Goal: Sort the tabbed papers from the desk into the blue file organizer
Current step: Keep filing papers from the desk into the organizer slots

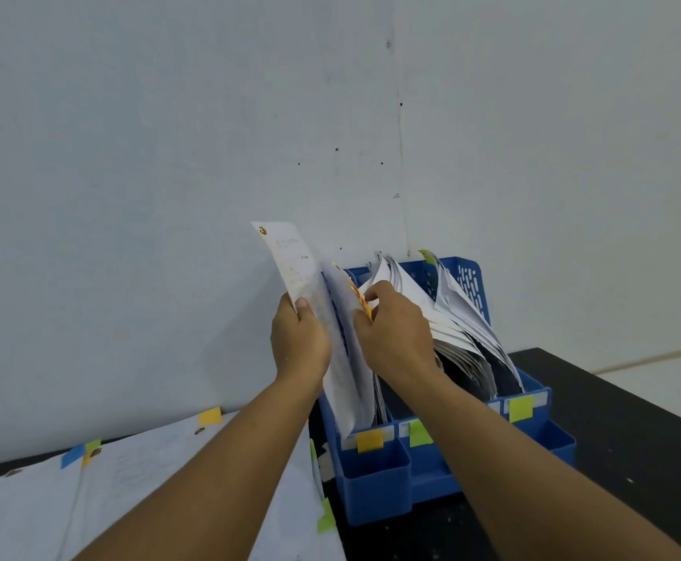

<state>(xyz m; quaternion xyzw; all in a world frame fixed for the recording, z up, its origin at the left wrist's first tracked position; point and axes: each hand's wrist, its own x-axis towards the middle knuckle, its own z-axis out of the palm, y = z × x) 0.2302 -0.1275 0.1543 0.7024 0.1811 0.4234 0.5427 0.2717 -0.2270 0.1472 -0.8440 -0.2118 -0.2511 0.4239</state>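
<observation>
**Blue organizer, one paper halfway in**

Pale wall fills most of the view, and below it runs the dark surface. A spread of tabbed papers lies on the left part of that surface, with yellow, blue and green tabs along their edges, waiting to be sorted. Just beside them on the right stands the blue file organizer, with three upright slots marked at the front by a yellow label and two green ones. The middle and right slots are already crammed with sheets that fan out to the right.

Over the left slot, the left hand holds a paper upright, the thumb pressed on its face and the other fingers curled behind it. The lower part of this bundle already sits in the yellow-labelled slot. The right hand pinches the orange-yellow tab between thumb and fingers, at the edge of the sheets in that slot.

Risks, as I judge them: the thin paper may buckle or crease if pushed down against the sheets already there. The small tab could tear off under a hard pull. The leaning stack in the neighbouring slot may spill across and let the paper slide into the wrong slot.
</observation>
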